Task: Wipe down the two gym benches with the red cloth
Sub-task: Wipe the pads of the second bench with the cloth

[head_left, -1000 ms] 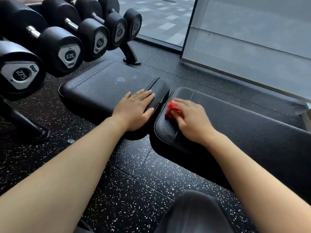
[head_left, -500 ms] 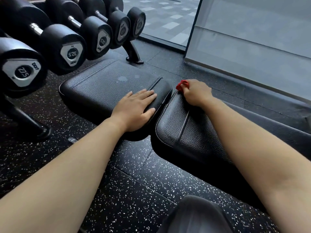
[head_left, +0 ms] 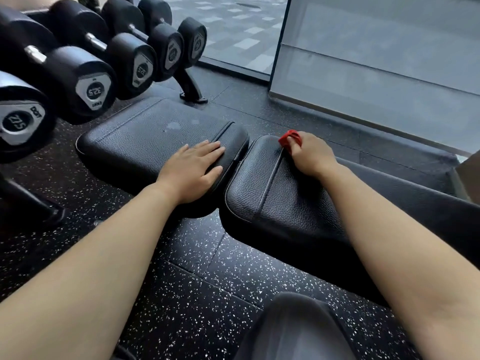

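Note:
Two black leather bench pads lie end to end over the floor. My left hand rests flat, fingers straight, on the near right corner of the left bench pad. My right hand grips the bunched red cloth and holds it against the far left corner of the right bench pad. Most of the cloth is hidden under my fingers. A pale smudge shows on the left pad's top.
A rack of black dumbbells stands at the left, its foot just beyond the left pad. A glass wall and grey panel run behind the benches. Speckled rubber floor lies below. My knee is at the bottom.
My right hand carried the cloth from the pad's near left part up to its far corner and has stayed there over the last half second. My left hand has not moved.

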